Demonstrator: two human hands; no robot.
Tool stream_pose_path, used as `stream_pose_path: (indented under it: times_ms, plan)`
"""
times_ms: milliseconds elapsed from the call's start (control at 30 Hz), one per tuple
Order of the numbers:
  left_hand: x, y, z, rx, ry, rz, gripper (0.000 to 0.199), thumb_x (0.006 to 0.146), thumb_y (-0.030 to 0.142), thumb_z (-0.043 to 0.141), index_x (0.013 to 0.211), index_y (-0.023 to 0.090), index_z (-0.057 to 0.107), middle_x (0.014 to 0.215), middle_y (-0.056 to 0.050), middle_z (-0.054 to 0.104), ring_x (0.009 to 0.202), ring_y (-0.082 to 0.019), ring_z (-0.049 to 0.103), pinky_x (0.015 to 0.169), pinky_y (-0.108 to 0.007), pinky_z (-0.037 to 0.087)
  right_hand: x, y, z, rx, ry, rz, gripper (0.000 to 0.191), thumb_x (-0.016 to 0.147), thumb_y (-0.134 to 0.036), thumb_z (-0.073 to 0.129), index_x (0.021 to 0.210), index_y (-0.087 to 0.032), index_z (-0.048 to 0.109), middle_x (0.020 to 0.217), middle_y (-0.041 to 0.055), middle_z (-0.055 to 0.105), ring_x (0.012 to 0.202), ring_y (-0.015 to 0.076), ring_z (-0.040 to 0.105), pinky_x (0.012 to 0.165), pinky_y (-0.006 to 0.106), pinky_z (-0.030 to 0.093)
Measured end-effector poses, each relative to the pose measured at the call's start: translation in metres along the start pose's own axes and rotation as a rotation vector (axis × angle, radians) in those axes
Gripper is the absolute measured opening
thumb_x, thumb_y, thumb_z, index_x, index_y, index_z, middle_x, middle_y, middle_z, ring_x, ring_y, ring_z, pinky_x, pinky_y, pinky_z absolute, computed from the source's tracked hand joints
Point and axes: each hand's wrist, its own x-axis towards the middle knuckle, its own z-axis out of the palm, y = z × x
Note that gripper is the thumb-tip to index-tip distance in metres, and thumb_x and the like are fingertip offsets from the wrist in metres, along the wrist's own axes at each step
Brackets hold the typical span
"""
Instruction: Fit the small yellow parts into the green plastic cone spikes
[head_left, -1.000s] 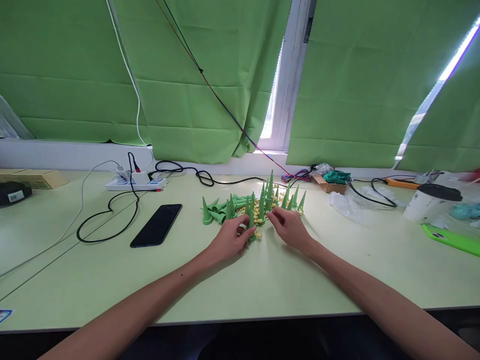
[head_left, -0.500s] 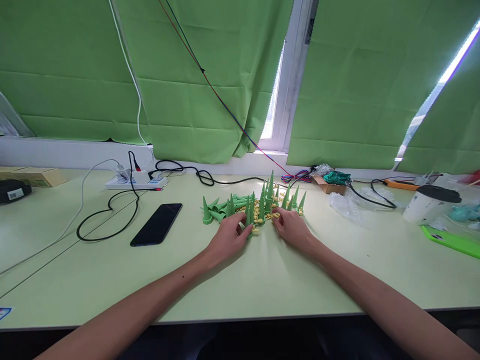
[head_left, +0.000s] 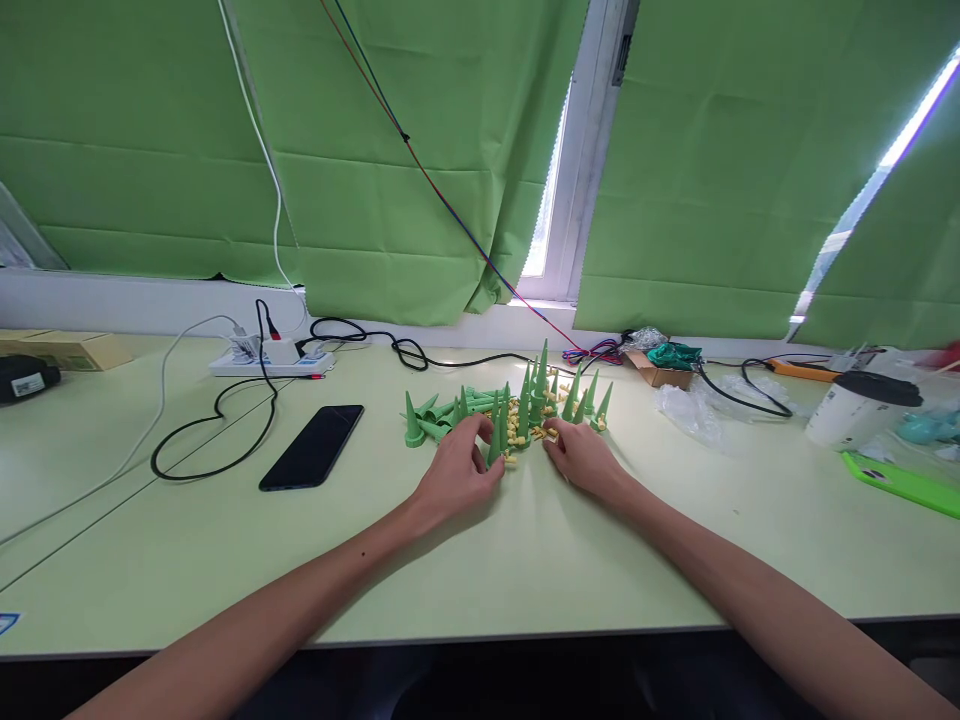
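Observation:
Several green cones, some upright and some lying down, stand in a cluster on the pale green table (head_left: 600, 570). Small yellow pieces (head_left: 514, 425) are spread among them. My left hand (head_left: 459, 470) is at the near left of the cluster, its thumb and fingers around the base of a green cone (head_left: 495, 446). At the right side of the cluster is my right hand (head_left: 583, 455), fingertips together at the yellow pieces below the tall cone (head_left: 540, 385); what they hold, if anything, is too small to make out.
A black phone (head_left: 312, 447) lies left of my left hand. Behind it are a white power strip (head_left: 271, 366) and black cables. On the right are plastic wrap (head_left: 694, 413), a small cardboard box (head_left: 660, 374), a lidded cup (head_left: 862, 410) and a green phone case (head_left: 904, 484).
My left fingers have shifted slightly around the near cone, which now shows more between thumb and fingers. My right hand has barely moved.

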Motion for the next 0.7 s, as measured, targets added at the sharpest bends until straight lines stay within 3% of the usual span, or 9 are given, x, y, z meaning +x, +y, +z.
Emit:
stream_pose_path:
  times_ms: [167, 300, 433, 600, 700]
  plan:
    - [0.0, 0.008, -0.004, -0.103, 0.12, -0.026, 0.023, 0.088, 0.039, 0.059, 0.092, 0.021, 0.047, 0.086, 0.002, 0.054, 0.052, -0.008, 0.046, 0.052, -0.024, 0.038, -0.001, 0.0, 0.001, -0.008, -0.006, -0.001, 0.031, 0.096, -0.025, 0.05, 0.124, -0.018, 0.062, 0.095, 0.0087, 0.075, 0.088, 0.0235, 0.068, 0.068, 0.028, 0.04]
    - [-0.001, 0.013, -0.007, -0.199, 0.15, 0.03, 0.038, 0.098, 0.044, 0.044, 0.07, 0.019, 0.044, 0.061, 0.004, 0.042, 0.05, -0.009, 0.037, 0.051, -0.024, 0.03, -0.001, 0.001, 0.001, 0.003, -0.01, -0.008, 0.028, 0.097, -0.024, 0.05, 0.12, -0.019, 0.063, 0.094, 0.0075, 0.075, 0.086, 0.0222, 0.068, 0.067, 0.027, 0.039]
    - [-0.004, 0.01, -0.005, -0.199, -0.003, 0.113, 0.057, 0.104, 0.042, 0.028, 0.055, 0.017, 0.043, 0.051, 0.002, 0.039, 0.05, -0.01, 0.037, 0.054, -0.027, 0.031, 0.0, 0.001, 0.001, -0.005, -0.008, -0.008, 0.027, 0.096, -0.024, 0.05, 0.119, -0.019, 0.064, 0.095, 0.0069, 0.075, 0.087, 0.0217, 0.068, 0.067, 0.026, 0.039]
    - [-0.009, 0.007, -0.003, -0.091, -0.264, 0.271, 0.053, 0.104, 0.036, 0.024, 0.062, 0.017, 0.051, 0.059, 0.001, 0.051, 0.056, -0.011, 0.045, 0.061, -0.026, 0.036, 0.0, 0.0, 0.001, -0.014, 0.001, -0.018, 0.026, 0.095, -0.023, 0.05, 0.118, -0.019, 0.064, 0.095, 0.0064, 0.075, 0.086, 0.0211, 0.068, 0.067, 0.026, 0.039]
    - [-0.009, 0.009, -0.005, -0.023, -0.336, 0.298, 0.05, 0.104, 0.033, 0.023, 0.071, 0.017, 0.058, 0.067, 0.0, 0.057, 0.062, -0.012, 0.051, 0.065, -0.025, 0.039, 0.001, 0.0, 0.001, -0.021, -0.001, -0.023, 0.026, 0.095, -0.023, 0.05, 0.116, -0.019, 0.065, 0.094, 0.0062, 0.074, 0.086, 0.0208, 0.068, 0.068, 0.026, 0.04]
